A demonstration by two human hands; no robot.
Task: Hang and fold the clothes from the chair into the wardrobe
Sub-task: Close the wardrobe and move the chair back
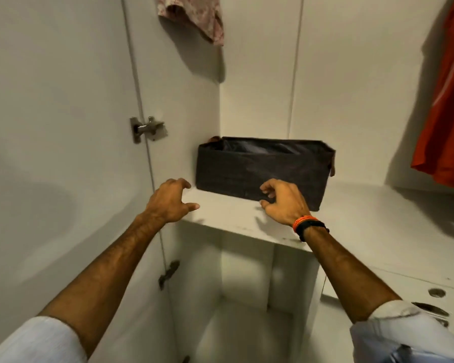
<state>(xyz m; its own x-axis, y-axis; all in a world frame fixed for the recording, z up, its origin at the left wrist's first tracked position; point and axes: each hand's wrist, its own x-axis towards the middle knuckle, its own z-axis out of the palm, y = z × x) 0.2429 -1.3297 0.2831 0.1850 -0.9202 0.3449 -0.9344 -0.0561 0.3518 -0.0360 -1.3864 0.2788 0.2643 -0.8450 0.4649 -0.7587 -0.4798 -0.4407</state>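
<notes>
I look into an open white wardrobe. A dark fabric storage box (262, 166) stands on the white shelf (364, 213), pushed into the back left corner. My left hand (171, 200) hovers over the shelf's front left corner, fingers loosely curled, holding nothing. My right hand (283, 200) is just in front of the box's lower front face, fingers loosely curled and empty; whether it touches the box I cannot tell. A red garment (446, 106) hangs at the right. A pink patterned garment (194, 14) hangs at the top.
The wardrobe's left door (58, 127) stands open, with metal hinges (147, 129) on its edge. Below the shelf is an open compartment (247, 297). At the lower right a white drawer front (404, 286) has round recessed pulls.
</notes>
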